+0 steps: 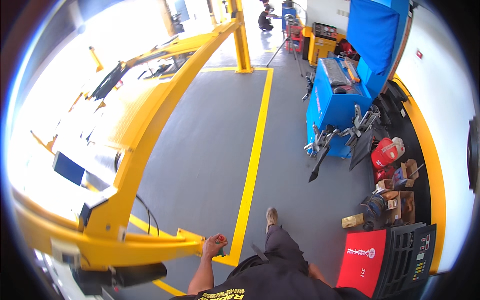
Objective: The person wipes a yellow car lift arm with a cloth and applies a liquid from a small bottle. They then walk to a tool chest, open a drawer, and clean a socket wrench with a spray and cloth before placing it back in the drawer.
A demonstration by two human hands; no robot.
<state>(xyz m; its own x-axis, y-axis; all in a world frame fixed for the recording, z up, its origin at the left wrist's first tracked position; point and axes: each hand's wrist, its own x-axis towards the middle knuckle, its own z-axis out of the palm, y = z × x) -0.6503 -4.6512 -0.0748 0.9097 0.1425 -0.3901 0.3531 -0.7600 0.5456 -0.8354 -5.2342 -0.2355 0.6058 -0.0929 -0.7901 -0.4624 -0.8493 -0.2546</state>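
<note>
My left hand (212, 246) is closed around a small object (221, 240) with a red top and green below, whose kind I cannot make out. That hand is beside the end of a yellow steel beam (165, 247) of a vehicle lift; whether it touches the metal I cannot tell. On the other side of my body, only a strip of skin of my right arm or hand (316, 274) shows past my dark trousers. Its fingers are hidden. One shoe (271, 218) is out ahead of me on the grey floor.
A long yellow lift runway (160, 107) rises on the left to a post (242, 40). To the right are a blue cabinet (332, 107) with metal clamps, a red jug (387, 152), cardboard boxes (406, 205) and a red-and-black machine (365, 255). A person (265, 19) crouches far ahead.
</note>
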